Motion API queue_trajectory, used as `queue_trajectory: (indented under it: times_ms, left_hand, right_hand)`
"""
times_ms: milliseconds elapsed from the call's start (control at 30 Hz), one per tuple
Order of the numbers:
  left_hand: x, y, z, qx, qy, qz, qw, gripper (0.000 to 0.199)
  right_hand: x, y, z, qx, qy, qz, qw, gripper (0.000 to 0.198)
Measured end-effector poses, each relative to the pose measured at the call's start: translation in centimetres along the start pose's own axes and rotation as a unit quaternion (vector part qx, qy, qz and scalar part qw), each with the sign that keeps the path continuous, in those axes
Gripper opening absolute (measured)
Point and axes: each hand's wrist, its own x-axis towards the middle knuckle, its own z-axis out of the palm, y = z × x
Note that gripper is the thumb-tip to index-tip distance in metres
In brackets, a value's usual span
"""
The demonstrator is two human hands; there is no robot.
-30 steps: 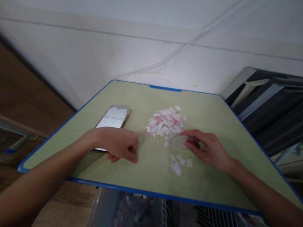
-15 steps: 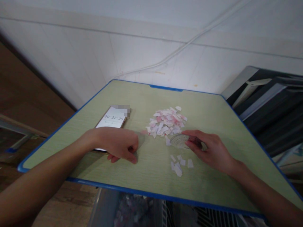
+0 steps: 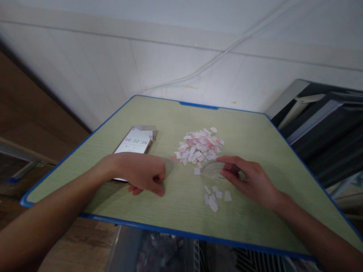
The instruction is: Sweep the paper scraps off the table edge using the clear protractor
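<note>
Between thumb and fingers, my right hand pinches a clear protractor by its right end. Its curved edge lies low over the table, just in front of a pile of small white and pink paper scraps. One loose paper piece sits right by the protractor's left tip. Nearer to me is a small group of white paper pieces. My left hand rests curled in a fist on the table, its wrist over the lower part of a phone that shows a running timer. Nothing shows in the fist.
The light green table has a blue rim and stands against a white wall with a cable. Dark folded panels lean at the right, and a brown wooden board is at the left. Below the front edge stands a bin.
My right hand has shifted the protractor slightly left. The loose paper piece by its tip has moved left, clear of the protractor. My left hand has stayed in place.
</note>
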Motion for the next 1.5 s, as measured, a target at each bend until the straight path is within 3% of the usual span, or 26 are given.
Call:
queue_trajectory:
  times_ms: [567, 733, 833, 900, 1033, 1200, 1367, 1500]
  left_hand:
    - [0.0, 0.0, 0.0, 0.002, 0.001, -0.003, 1.000, 0.032]
    - [0.0, 0.0, 0.0, 0.007, 0.005, 0.000, 1.000, 0.033]
    - [0.0, 0.0, 0.1, 0.007, 0.006, -0.002, 1.000, 0.033]
    - [0.0, 0.0, 0.1, 0.005, 0.005, -0.003, 1.000, 0.032]
    - [0.0, 0.0, 0.1, 0.007, 0.003, -0.002, 1.000, 0.032]
    - [0.0, 0.2, 0.0, 0.013, 0.006, -0.005, 1.000, 0.033]
    - [0.1, 0.0, 0.0, 0.009, 0.003, -0.001, 1.000, 0.034]
    - [0.0, 0.1, 0.0, 0.001, 0.001, -0.009, 1.000, 0.033]
  right_hand:
    - [0.0, 0.1, -0.5, -0.010, -0.005, 0.007, 1.000, 0.020]
    - [-0.2, -0.2, -1.6, 0.055, -0.064, 0.010, 0.996, 0.016]
    - [-0.4, -0.2, -2.4, 0.082, -0.132, -0.012, 0.988, 0.014]
    - [-0.4, -0.1, -2.6, 0.097, -0.144, -0.027, 0.985, 0.013]
    - [-0.3, 0.2, -2.1, 0.101, -0.074, -0.010, 0.992, 0.017]
    - [-0.3, 0.4, -1.6, 0.086, -0.082, -0.014, 0.993, 0.015]
    - [0.2, 0.7, -0.5, 0.049, 0.060, 0.042, 0.996, 0.021]
    - [0.7, 0.8, 0.6, 0.042, 0.056, 0.062, 0.996, 0.022]
